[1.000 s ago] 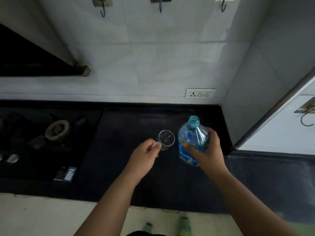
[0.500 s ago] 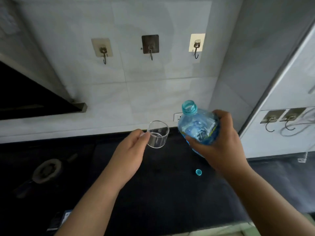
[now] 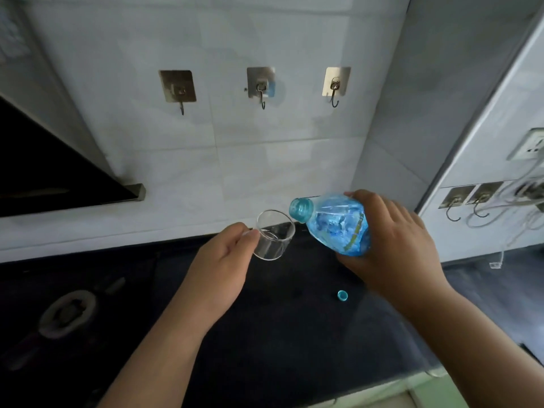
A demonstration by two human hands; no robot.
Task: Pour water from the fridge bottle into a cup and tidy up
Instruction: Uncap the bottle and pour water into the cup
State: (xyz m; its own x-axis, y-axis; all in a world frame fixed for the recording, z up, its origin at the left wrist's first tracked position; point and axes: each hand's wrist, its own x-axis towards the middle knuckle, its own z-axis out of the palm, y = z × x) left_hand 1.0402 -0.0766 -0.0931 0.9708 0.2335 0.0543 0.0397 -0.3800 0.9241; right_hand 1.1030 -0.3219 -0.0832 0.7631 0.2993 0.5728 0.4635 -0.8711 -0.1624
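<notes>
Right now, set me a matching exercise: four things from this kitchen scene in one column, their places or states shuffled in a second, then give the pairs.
Things
1. glass cup
2. blue bottle
3. bottle cap
4. three wall hooks

Places or states
A. lying loose on the black counter
B. stuck on the tiled wall
C. gripped by the right hand, tilted, mouth open
D. held by the left hand above the counter

Pairs: 1-D, 2-C, 3-A, 4-B

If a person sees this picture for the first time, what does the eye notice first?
First the blue bottle, tipped toward the clear cup at the centre: the right hand grips the bottle, the left hand holds the cup. Its small blue cap lies on the dark counter below, and three hooks hang on the tiled wall above.
</notes>
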